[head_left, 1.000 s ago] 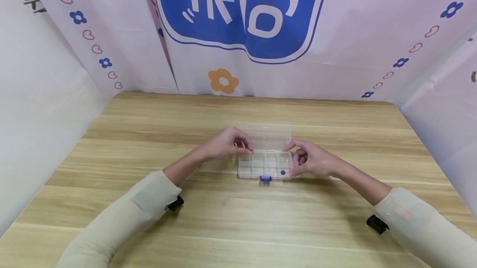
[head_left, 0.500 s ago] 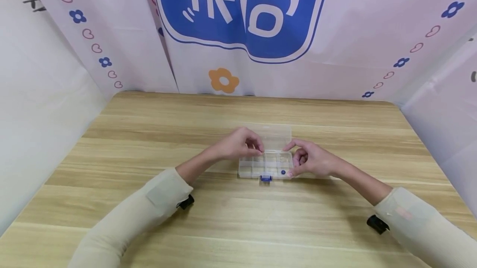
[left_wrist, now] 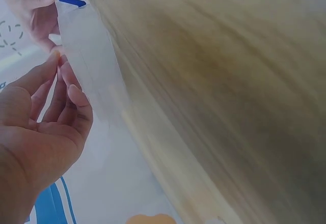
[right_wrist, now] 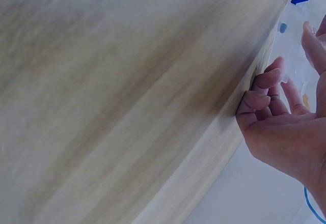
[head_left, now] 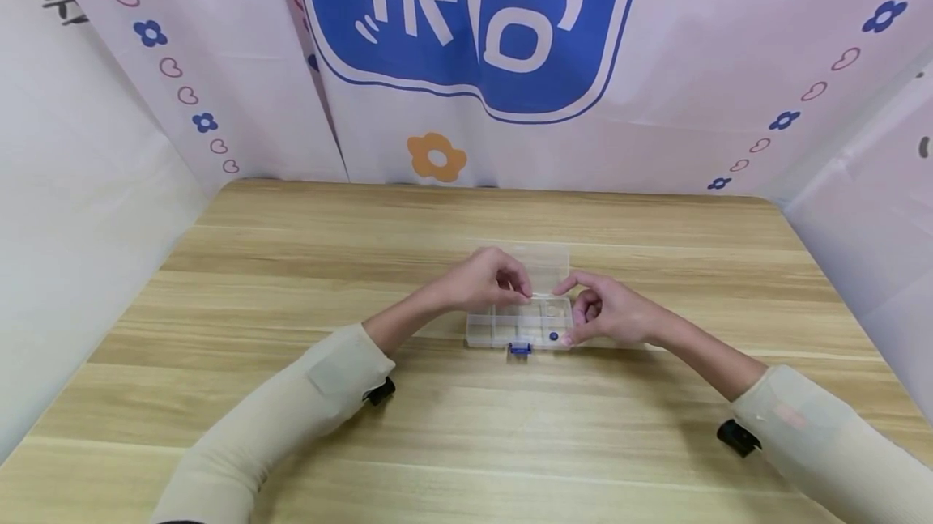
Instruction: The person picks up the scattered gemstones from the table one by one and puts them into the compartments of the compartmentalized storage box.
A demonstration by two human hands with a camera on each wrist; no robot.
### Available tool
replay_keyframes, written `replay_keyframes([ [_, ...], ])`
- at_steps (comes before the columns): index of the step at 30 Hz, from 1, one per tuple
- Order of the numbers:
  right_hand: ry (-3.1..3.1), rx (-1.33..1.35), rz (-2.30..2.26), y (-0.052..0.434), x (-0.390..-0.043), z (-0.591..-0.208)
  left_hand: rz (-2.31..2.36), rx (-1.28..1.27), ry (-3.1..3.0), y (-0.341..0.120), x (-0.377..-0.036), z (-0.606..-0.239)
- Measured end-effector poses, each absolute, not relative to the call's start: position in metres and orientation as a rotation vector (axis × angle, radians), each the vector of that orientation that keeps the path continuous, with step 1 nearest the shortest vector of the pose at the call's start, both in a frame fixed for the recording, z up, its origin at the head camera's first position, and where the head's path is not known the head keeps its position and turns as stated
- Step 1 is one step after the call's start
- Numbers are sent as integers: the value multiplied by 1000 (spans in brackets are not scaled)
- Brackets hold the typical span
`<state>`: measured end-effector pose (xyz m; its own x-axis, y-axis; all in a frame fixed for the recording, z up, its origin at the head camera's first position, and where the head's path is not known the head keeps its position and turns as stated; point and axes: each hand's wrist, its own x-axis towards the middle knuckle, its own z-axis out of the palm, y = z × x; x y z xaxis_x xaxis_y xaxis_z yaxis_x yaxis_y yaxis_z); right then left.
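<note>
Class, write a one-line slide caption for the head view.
Two hands, left hand and right hand, at an open clear compartment box on a wooden table.

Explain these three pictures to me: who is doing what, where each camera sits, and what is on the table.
No machine here: a person works with two bare hands. The wide picture comes from a camera on the head, looking down; the other two come from cameras on each wrist, so they look tilted and blurry. On the wooden table lies a clear plastic box with small compartments, its lid open and a blue latch in front. A small blue bead sits in one compartment. The left hand has its fingertips pinched together above the box's far edge; what they pinch is unclear. The right hand holds the box's right end.
</note>
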<state>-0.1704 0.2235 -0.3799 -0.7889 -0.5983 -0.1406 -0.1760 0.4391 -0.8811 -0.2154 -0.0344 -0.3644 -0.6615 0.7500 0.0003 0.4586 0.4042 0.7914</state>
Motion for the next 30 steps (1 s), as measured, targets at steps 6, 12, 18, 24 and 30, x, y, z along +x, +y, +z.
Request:
replay_keyframes([
  [6, 2259, -654, -1311, 224, -171, -380, 1107, 1056, 2329, -28, -215, -363],
  [12, 2259, -654, -1306, 224, -171, -380, 1051, 1087, 2363, -23, -215, -362],
  [18, 2268, -643, -1302, 224, -170, -379, 1044, 1098, 2374, -22, -216, -362],
  [24, 2266, -646, -1300, 223, -170, -380, 1067, 1076, 2383, -27, -215, -363],
  [30, 2276, -637, -1296, 224, -171, -380, 1082, 1067, 2386, -37, -215, -360],
])
